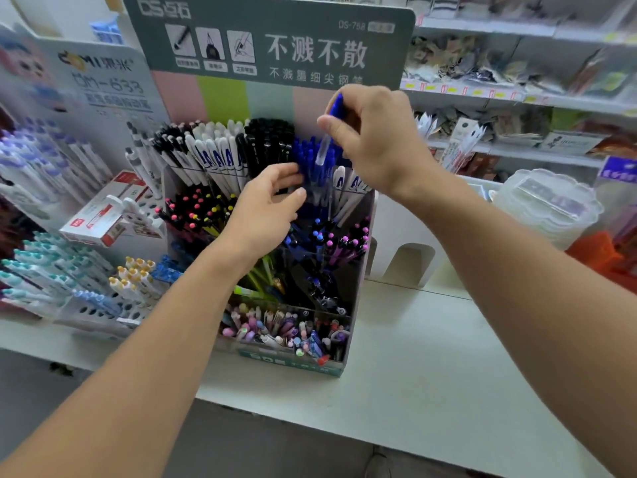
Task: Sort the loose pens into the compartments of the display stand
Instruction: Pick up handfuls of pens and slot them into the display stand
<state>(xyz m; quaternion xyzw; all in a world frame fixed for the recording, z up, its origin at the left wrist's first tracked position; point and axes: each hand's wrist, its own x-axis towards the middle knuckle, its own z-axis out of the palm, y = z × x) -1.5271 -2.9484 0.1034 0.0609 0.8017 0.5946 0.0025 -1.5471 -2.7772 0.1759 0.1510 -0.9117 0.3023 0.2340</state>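
1. Right hand [374, 136] pinching a blue pen [327, 139], upright, over the blue bunch [310, 157] in the top row.
2. Left hand [267, 205] relaxed, fingers parting that bunch.
3. Pen: clear barrel, blue cap.
4. Display stand [358, 298] mostly sorted by colour; front compartment [286, 331] mixed, probably left to sort.

Display stand [358, 305] on counter [431, 357]; boxed pens [103, 215] left; shelves [517, 98] behind right.
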